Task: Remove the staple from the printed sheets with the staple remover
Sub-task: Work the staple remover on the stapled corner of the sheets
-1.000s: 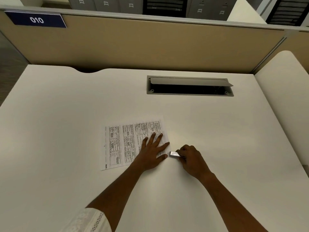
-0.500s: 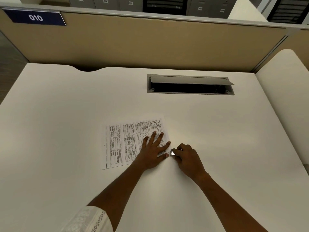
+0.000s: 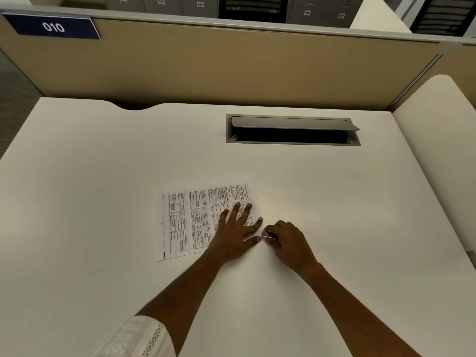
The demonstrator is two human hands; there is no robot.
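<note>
The printed sheets (image 3: 190,222) lie flat on the white desk (image 3: 103,189), covered in small boxed text. My left hand (image 3: 235,233) presses on their right part with fingers spread and straight. Just right of it, my right hand (image 3: 288,242) grips a small metal staple remover (image 3: 268,237), whose tip meets the near right corner of the sheets by my left thumb. The staple itself is too small to make out.
An open grey cable hatch (image 3: 292,131) is set into the desk farther back. A beige partition (image 3: 231,65) with a blue "010" sign (image 3: 52,27) stands behind the desk. Another white desk (image 3: 443,150) adjoins on the right.
My right hand has slid left with the staple remover until its tip reaches the corner of the sheets. My left hand has stayed pressed on the paper.
</note>
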